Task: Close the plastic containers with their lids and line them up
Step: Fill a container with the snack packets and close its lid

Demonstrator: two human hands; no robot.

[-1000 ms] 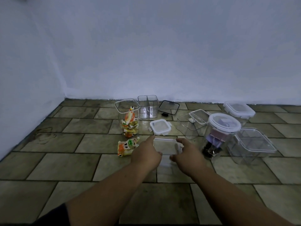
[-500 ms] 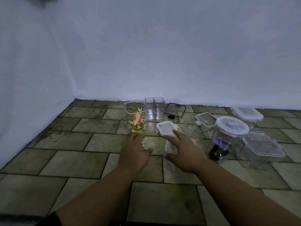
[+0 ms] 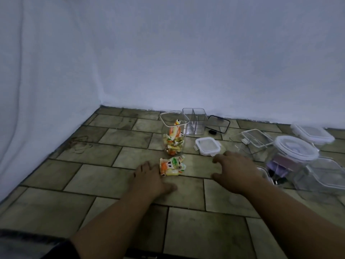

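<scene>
My left hand (image 3: 149, 179) hovers open just left of an orange snack packet (image 3: 172, 166) on the tiled floor. My right hand (image 3: 236, 171) is open, fingers spread, and holds nothing. A small clear container (image 3: 264, 171) shows partly behind it. A tall open jar (image 3: 174, 132) holds snack packets. Behind the jar stand a divided clear box (image 3: 195, 121) and a black-rimmed lid (image 3: 218, 124). A small white-rimmed lidded box (image 3: 207, 146) sits in the middle. To the right are an open clear container (image 3: 250, 141), a round lidded jar (image 3: 294, 153), a lidded box (image 3: 312, 134) and a large clear container (image 3: 324, 174).
White walls meet in a corner at the back left (image 3: 100, 105). The tiled floor (image 3: 115, 139) stretches to the left of the jar and toward me. A dark piece of my clothing (image 3: 28, 245) shows at the bottom left.
Both hands let go of the small clear container and moved left. The left hand now sits by the snack packet. The view has swung left.
</scene>
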